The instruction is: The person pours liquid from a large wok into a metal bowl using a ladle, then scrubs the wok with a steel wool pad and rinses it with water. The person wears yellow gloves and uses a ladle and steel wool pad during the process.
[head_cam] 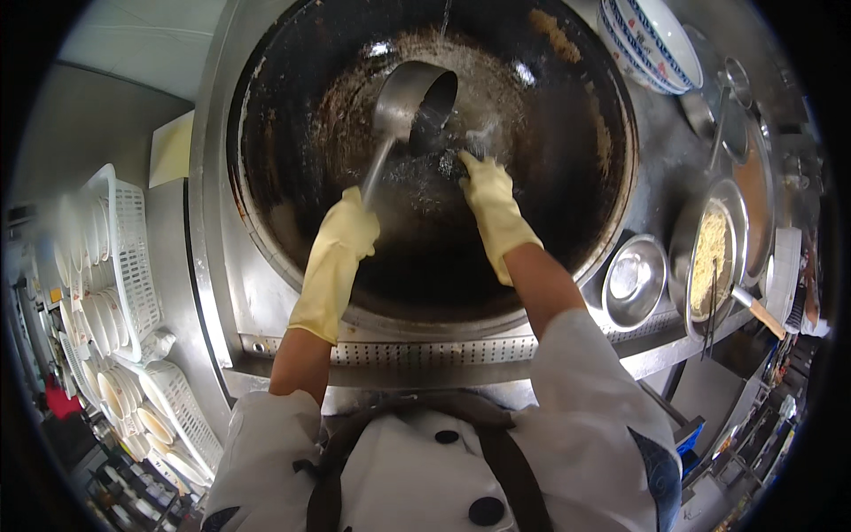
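A very large dark wok (292,219) is set into the steel stove top before me. My left hand (339,233), in a pale yellow rubber glove, grips the handle of a deep metal ladle (395,106). The ladle's bowl is tilted on its side over the middle of the wok. My right hand (490,193), gloved alike, reaches down into the wok to the right of the ladle. Its fingertips are by a dark, glinting wet patch (449,163); whether they hold anything there is unclear. A thin stream of water (445,16) falls at the wok's far side.
To the right stand a small steel bowl (635,282), a larger bowl with pale yellow shreds (710,259) and stacked patterned bowls (648,46). A wooden-handled utensil (761,312) juts over the right edge. White plastic baskets (136,259) of dishes stand left. A perforated strip (425,352) borders the wok.
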Action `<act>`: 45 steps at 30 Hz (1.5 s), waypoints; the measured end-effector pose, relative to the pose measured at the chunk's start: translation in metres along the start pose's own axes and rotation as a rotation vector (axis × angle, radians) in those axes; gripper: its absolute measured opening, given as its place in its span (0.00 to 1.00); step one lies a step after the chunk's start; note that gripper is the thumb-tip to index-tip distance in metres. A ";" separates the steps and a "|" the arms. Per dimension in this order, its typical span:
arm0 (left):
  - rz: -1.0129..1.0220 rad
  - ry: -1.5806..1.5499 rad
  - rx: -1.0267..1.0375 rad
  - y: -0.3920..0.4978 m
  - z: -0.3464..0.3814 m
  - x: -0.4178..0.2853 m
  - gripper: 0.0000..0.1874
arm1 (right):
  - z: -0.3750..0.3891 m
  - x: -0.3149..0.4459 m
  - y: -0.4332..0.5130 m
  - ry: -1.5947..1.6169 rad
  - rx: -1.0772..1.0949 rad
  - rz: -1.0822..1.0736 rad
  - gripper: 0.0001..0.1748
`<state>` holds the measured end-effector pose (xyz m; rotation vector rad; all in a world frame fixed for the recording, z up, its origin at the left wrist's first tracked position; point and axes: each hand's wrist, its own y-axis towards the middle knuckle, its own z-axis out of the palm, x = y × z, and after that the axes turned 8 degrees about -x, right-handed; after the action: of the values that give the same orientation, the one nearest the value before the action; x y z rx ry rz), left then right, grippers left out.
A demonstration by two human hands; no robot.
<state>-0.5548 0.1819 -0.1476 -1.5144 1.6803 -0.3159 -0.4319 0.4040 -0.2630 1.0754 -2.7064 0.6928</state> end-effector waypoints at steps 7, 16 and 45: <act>0.513 1.219 0.024 0.072 0.013 0.051 0.23 | 0.106 -0.006 0.029 0.199 0.431 -0.060 0.37; 0.272 0.724 -0.154 0.019 0.004 0.019 0.22 | -0.048 0.041 -0.048 0.569 -0.223 0.068 0.25; 0.129 0.338 -0.080 0.012 0.015 0.032 0.22 | 0.032 0.034 -0.001 -0.257 0.082 0.125 0.27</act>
<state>-0.5503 0.1603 -0.1773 -1.4620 2.0677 -0.4606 -0.4551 0.3672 -0.2806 1.0889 -3.0097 0.7373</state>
